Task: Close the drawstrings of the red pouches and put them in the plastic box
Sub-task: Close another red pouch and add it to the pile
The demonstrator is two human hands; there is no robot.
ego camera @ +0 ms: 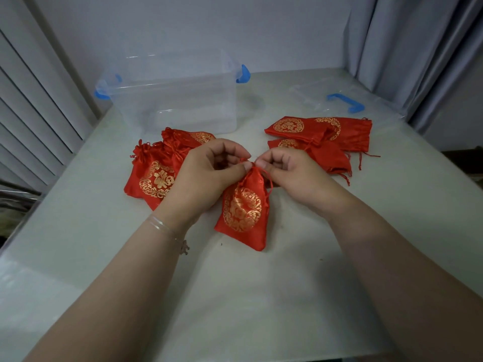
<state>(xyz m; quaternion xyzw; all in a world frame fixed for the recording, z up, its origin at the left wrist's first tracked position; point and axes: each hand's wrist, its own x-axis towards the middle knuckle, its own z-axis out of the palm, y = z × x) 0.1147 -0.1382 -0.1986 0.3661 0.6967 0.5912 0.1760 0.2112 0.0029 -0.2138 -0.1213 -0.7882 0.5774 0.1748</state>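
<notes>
At the table's (261, 296) centre we see a red pouch (244, 210) lying flat, its gathered neck pinched by both hands: the left hand (206, 173) from nine o'clock, the right hand (290, 173) from three o'clock. Cinched pouches (154, 173) lie at ten o'clock, open pouches (321, 137) at two, and the clear plastic box (172, 92) at eleven.

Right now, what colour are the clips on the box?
Blue clips on the clear box, seen in the head view.
</notes>
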